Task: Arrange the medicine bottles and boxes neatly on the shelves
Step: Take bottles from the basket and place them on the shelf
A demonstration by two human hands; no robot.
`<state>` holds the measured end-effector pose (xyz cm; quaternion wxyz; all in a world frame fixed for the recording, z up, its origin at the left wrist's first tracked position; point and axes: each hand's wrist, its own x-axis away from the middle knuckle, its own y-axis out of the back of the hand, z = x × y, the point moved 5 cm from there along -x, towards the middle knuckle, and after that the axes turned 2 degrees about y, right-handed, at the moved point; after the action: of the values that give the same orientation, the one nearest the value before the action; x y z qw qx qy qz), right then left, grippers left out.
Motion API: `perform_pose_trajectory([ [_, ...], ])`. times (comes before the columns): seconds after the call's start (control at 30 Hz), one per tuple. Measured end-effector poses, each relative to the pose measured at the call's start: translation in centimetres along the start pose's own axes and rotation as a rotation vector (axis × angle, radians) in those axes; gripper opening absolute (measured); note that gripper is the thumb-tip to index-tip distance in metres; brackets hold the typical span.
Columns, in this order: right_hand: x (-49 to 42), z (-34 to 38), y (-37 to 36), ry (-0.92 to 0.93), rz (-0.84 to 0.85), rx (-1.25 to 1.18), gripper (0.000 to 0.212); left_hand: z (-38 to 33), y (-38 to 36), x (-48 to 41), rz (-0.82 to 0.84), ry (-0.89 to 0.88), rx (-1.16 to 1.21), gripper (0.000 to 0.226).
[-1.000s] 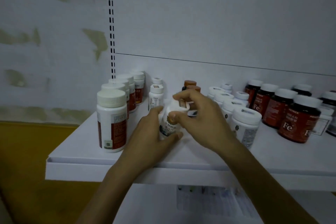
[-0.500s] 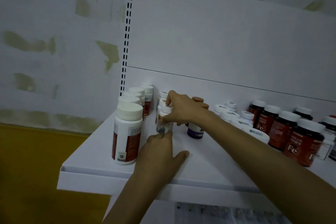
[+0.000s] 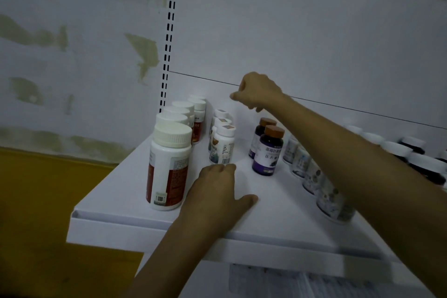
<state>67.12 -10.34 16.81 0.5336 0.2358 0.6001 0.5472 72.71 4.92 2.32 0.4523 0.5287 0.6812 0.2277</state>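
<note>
A small white bottle (image 3: 222,145) stands at the front of a short row of like bottles on the white shelf (image 3: 278,210). My left hand (image 3: 217,193) rests on the shelf just in front of it, fingertips near its base, holding nothing. Above and behind that row, my right hand (image 3: 258,92) hangs in the air with loosely bent fingers, also holding nothing. Left of the small bottles runs a row of large white bottles with red labels (image 3: 169,164). Two purple bottles with brown caps (image 3: 268,150) stand to the right.
My right forearm partly hides a row of white-capped bottles (image 3: 324,191), and dark bottles (image 3: 425,162) lie blurred at the far right. The shelf's left end (image 3: 77,215) drops off beside a slotted upright (image 3: 169,38). A lower shelf shows below.
My right hand has let go of the small white bottle and risen above the row. The bottle now stands in line. My left hand stayed on the shelf.
</note>
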Motion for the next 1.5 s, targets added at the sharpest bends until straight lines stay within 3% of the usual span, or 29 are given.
perform_pose_trajectory([
  [0.13, -3.8, 0.5, -2.0, -0.032, 0.087, 0.079, 0.031, 0.3, -0.3, -0.2, -0.004, 0.016, 0.015, 0.073],
  [0.3, -6.4, 0.0, -6.6, -0.147, 0.199, 0.121, 0.062, 0.5, -0.6, -0.3, -0.016, 0.012, 0.021, 0.066],
  [0.47, -6.8, 0.4, -8.3, -0.187, 0.233, -0.112, 0.033, 0.5, -0.6, -0.5, -0.009, -0.004, -0.003, 0.063],
  [0.63, -3.7, 1.4, -1.2, -0.061, 0.052, -0.163, 0.023, 0.5, -0.5, -0.3, 0.000, -0.020, 0.063, 0.068],
  [0.8, 5.6, 0.0, 4.7, 0.004, -0.045, -0.604, 0.021, 0.7, 0.0, -0.2, 0.010, 0.012, 0.251, 0.082],
  [0.9, 13.6, -2.0, 4.1, -0.042, -0.125, -0.880, 0.013, 0.0, 0.7, 0.2, -0.029, -0.043, 0.420, 0.089],
  [1.0, 19.2, -3.7, 0.1, -0.119, -0.138, -1.051, 0.012, 0.0, 1.2, 0.2, -0.003, -0.107, 0.665, 0.071],
  [1.17, 21.2, -5.6, -4.4, -0.231, -0.082, -1.302, 0.021, 0.0, 0.9, 0.6, 0.111, -0.141, 0.651, 0.058],
  [1.23, 21.4, -5.2, -4.6, -0.124, -0.023, -1.300, 0.022, -0.4, 1.2, 0.9, 0.124, -0.145, 0.683, 0.045],
  [1.33, 21.7, -4.5, -4.5, 0.003, 0.032, -1.215, 0.025, -0.7, 1.3, 1.0, 0.107, -0.132, 0.691, 0.044],
  [1.5, 21.5, -4.8, -4.8, -0.047, 0.016, -1.189, 0.035, -0.3, 1.3, 0.7, 0.050, -0.021, 0.799, 0.049],
])
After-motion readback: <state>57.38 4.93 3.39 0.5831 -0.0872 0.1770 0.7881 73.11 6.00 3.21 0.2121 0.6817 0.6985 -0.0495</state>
